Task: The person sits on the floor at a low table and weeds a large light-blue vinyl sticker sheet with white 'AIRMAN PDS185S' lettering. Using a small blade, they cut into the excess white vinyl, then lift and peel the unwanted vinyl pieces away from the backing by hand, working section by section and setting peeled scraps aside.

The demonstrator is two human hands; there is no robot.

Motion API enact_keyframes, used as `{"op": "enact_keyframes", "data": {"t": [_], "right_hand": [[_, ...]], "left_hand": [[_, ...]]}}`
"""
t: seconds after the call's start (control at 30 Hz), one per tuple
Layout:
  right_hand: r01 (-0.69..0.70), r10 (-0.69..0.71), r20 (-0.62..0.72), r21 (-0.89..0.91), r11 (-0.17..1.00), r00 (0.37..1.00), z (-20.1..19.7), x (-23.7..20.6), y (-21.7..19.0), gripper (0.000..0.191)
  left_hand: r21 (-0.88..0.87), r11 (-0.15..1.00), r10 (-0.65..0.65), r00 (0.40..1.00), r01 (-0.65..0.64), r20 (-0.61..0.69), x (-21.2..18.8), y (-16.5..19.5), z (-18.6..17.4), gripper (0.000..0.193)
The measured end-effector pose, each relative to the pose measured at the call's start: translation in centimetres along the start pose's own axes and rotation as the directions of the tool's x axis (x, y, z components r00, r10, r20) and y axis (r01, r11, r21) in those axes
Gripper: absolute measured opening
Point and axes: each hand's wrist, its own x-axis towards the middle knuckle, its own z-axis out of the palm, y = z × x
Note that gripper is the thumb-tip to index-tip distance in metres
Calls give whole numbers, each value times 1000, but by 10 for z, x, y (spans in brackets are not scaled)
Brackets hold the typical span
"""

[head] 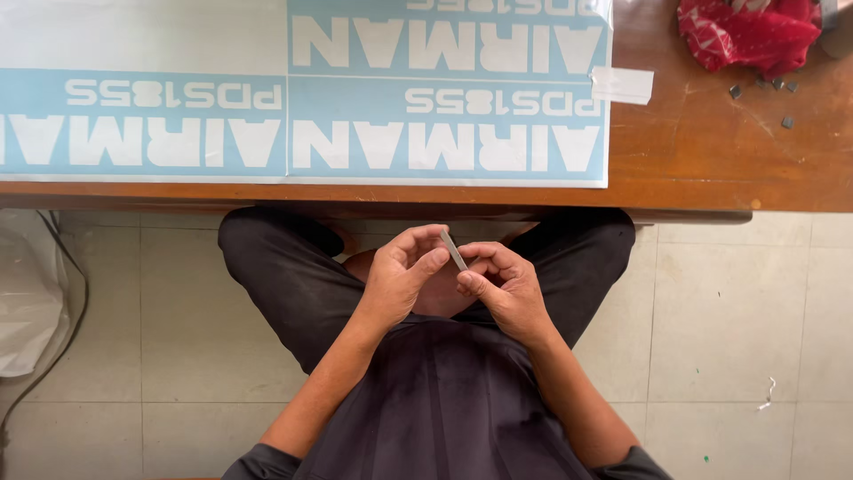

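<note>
Head view: left hand and right hand both pinch a thin grey blade-like strip over the lap, below the worktop edge. Looks like handling or prepping the strip; next needs careful fingertip grip. Blue-white sticker sheet untouched.

Soft, even daylight fills the view, bright on the pale sheet at 11 o'clock. A dark shadow sits under the table edge. Focus is sharp throughout, with slight bending at the edges.
</note>
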Motion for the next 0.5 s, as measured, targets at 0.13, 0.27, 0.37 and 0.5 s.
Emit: {"op": "enact_keyframes", "data": {"t": [0.13, 0.27, 0.37, 0.5], "right_hand": [[-47, 47, 3, 35, 998, 999, 11, -1, -20, 27], [-272, 181, 240, 432, 860, 954, 11, 3, -22, 31], [-408, 183, 432, 514, 755, 883, 8, 3, -16, 32], [-439, 169, 506, 481, 759, 846, 9, 9, -1, 27]], "left_hand": [[52, 998, 22, 999, -21, -27, -1, 4, 7, 15], [25, 997, 74, 993, -77, 95, -3, 15, 2, 14], [127, 978, 137, 972, -163, 189, -6, 25, -5, 13], [113, 982, 119, 956, -154, 268, -7, 41, -20, 13]]}}
